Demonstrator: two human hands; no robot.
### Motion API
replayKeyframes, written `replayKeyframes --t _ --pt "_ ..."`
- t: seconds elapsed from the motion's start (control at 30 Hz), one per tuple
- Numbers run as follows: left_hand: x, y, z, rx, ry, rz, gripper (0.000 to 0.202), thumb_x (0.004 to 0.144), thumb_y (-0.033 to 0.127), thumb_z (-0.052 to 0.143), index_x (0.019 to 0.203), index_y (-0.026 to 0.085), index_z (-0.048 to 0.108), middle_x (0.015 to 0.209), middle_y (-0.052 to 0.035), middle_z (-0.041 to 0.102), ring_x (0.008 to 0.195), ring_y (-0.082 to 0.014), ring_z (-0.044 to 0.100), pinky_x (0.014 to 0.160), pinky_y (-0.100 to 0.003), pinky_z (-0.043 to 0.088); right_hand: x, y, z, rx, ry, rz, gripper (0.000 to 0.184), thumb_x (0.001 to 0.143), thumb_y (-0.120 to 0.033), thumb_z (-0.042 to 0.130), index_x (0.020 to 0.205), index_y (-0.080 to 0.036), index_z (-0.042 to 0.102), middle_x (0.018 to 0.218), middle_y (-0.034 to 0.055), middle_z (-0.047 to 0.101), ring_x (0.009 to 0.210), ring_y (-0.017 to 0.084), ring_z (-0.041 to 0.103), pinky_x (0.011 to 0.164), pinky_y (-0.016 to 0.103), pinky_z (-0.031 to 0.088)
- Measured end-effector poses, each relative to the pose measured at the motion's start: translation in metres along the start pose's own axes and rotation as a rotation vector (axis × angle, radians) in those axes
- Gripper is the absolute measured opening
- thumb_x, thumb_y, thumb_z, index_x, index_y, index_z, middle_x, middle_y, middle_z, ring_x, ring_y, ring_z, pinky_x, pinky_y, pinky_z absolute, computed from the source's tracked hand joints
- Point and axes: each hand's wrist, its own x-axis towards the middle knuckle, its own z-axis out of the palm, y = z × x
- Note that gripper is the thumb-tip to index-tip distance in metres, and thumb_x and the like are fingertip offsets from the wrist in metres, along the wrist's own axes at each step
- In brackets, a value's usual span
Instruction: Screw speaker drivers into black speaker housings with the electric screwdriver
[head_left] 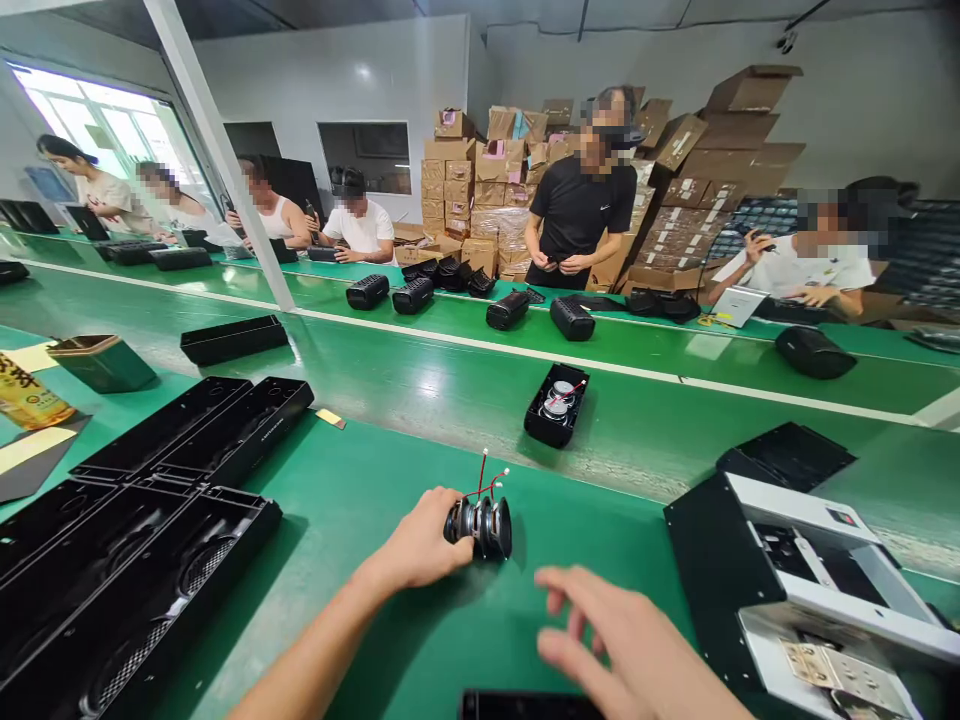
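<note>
My left hand [431, 540] is closed around a row of small round speaker drivers [491, 528], held on their sides just above or on the green bench; I cannot tell whether they touch it. Thin red wires with white plugs stick up from them. To the right, my right hand [607, 630] is empty, its fingers spread and slightly curled. Below it, at the bottom edge, part of a black case [525, 705] shows. Several open black speaker housings [202, 590] with round mesh grilles lie to the left of my left hand.
A metal-and-black machine [817, 570] stands at the right. Beyond my bench, a black housing with two drivers [556, 405] sits on the green conveyor [420, 370]. Several co-workers [581, 210] are across the line, with stacked cartons [495, 190] behind. A bottle [30, 395] lies far left.
</note>
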Motion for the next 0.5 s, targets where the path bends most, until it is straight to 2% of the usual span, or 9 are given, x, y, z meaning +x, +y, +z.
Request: replayKeyframes --t 0.07,0.13,0.23,0.33,0.4,0.5 --pt "-0.007 0.007 0.006 0.041 0.048 0.01 0.033 0.088 0.027 0.069 0.118 0.018 0.059 0.119 -0.0081 0.06 0.117 -0.0276 0.057 0.104 -0.048 0.047 0.04 -0.001 -0.003 -0.013 0.004 0.067 0.053 0.098 -0.055 0.053 0.142 -0.025 0.058 0.126 0.0131 0.069 0.098 0.028 0.07 0.092 0.047 0.056" --pt "-0.014 0.013 0.011 0.062 0.071 0.025 0.034 0.085 0.023 0.065 0.118 0.02 0.056 0.123 -0.0093 0.057 0.116 -0.0267 0.058 0.102 -0.043 0.048 0.073 -0.003 -0.001 -0.018 -0.013 0.072 0.061 0.095 -0.051 0.057 0.146 -0.018 0.052 0.141 0.0208 0.06 0.109 0.035 0.067 0.099 0.054 0.052" --pt "-0.02 0.02 0.016 0.081 0.091 0.03 0.033 0.083 0.022 0.061 0.114 0.021 0.052 0.126 -0.0119 0.054 0.103 -0.0254 0.062 0.093 -0.04 0.051 0.104 0.001 0.006 0.026 -0.093 -0.005 0.049 0.092 -0.043 0.065 0.133 -0.016 0.06 0.139 0.0186 0.06 0.114 0.031 0.065 0.1 0.049 0.051" --pt "-0.019 0.02 0.016 0.079 0.106 0.019 0.032 0.083 0.023 0.064 0.112 0.02 0.051 0.116 -0.0101 0.06 0.094 -0.0249 0.063 0.086 -0.041 0.051 0.112 0.01 0.011 0.066 -0.144 -0.058 0.042 0.094 -0.044 0.066 0.126 -0.017 0.06 0.118 0.0091 0.066 0.1 0.022 0.065 0.092 0.041 0.054" --pt "-0.016 0.016 0.014 0.051 0.113 0.009 0.033 0.083 0.024 0.067 0.112 0.019 0.051 0.104 -0.0054 0.064 0.09 -0.0225 0.063 0.083 -0.039 0.051 0.111 0.018 0.011 0.046 -0.133 -0.042 0.045 0.093 -0.046 0.068 0.126 -0.017 0.058 0.111 0.0072 0.065 0.096 0.021 0.063 0.089 0.041 0.055" --pt "-0.013 0.007 0.008 0.001 0.129 -0.004 0.032 0.084 0.024 0.071 0.11 0.019 0.053 0.094 -0.0007 0.063 0.083 -0.0184 0.061 0.077 -0.034 0.051 0.107 0.024 0.008 -0.034 -0.096 0.004 0.042 0.093 -0.044 0.069 0.124 -0.017 0.06 0.109 0.0065 0.063 0.098 0.022 0.062 0.092 0.044 0.054"
